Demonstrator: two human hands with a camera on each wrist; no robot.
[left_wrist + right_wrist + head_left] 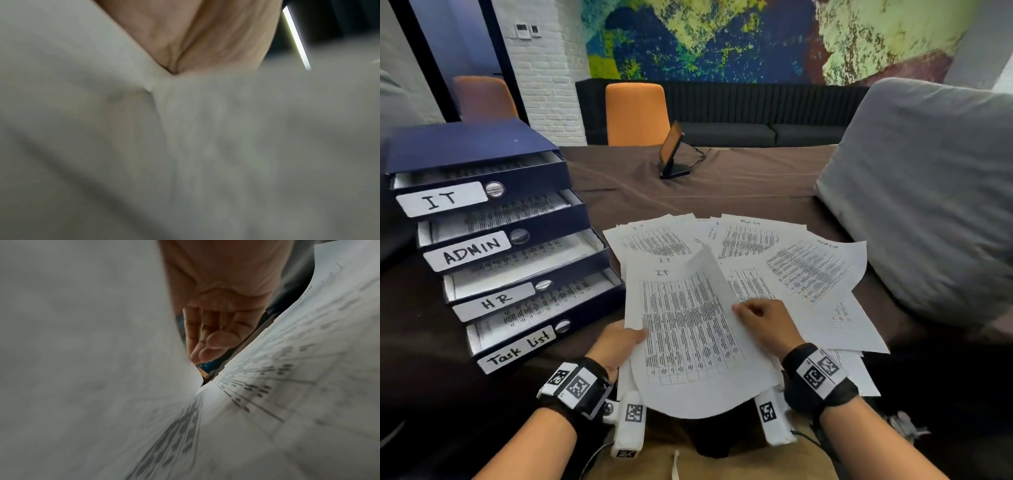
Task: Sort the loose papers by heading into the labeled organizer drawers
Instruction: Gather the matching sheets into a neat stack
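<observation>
- A person sits at a surface (739,178) covered with a dark brown cloth, seen from a head camera looking down at both hands.
- The left hand (616,346) holds the left edge of a printed sheet headed "IT" (688,329); its thumb lies on top of the page and the other fingers are hidden under the paper.
- The right hand (767,325) pinches the right edge of the same sheet, its fingers (213,339) curled against the underside in the right wrist view.
- The sheet is lifted and bowed between the hands, its upper right corner curling up, its near edge hanging over the person's lap.
- The left wrist view shows only blurred paper and part of the palm, so the finger positions there cannot be told.
- Beneath and beyond the held sheet, loose papers (791,260) lie fanned across the surface, overlapping one another; headings "IT" and "Task List" can be read on some.
- To the left stands a dark blue organizer (465,147) with four drawers pulled out in steps, each holding printed pages.
- From top to bottom the labels read IT (441,198), ADMIN (470,250), HR (494,301) and Task List (518,349).
- A grey cushion (928,192) rests at the right, just beside the fanned papers.
- A small screen on a stand (673,150) sits farther back, with an orange chair (637,113) behind it.
</observation>
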